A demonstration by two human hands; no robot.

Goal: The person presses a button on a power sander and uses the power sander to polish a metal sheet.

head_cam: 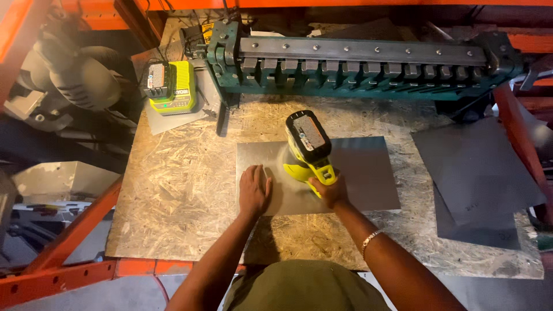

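**Sanding a metal sheet on the chipboard bench**

Working the sheet at mid-bench. The person stands at the near edge of the chipboard bench top [173, 196], looking down. A grey metal sheet [368, 173] lies flat near the middle of the top, its long edges running parallel to the near edge.

Left hand [254, 187]: flat on the sheet's near-left part, palm down, fingers together and extended, pinning the sheet to the board.

Right hand [329, 192]: fingers clamped round the rear grip of a yellow cordless sander [308, 148]. The tool's pad sits on the sheet just right of the left hand, battery end up and tilted away; the pad edge looks blurred, so it seems to be running.

Around them: a green sheet-metal brake [368, 66] along the far edge; a yellow battery charger [171, 86] at the far-left corner; dark sheets [478, 173] stacked toward the right edge, apart from the work.

Judgement: the surface pass is under way, with the patch under the pad looking duller than the right half. The next move would call for sliding the sander rightward over the untouched area with even pressure, the left hand kept clear of the pad and firm enough to stop the sheet creeping.
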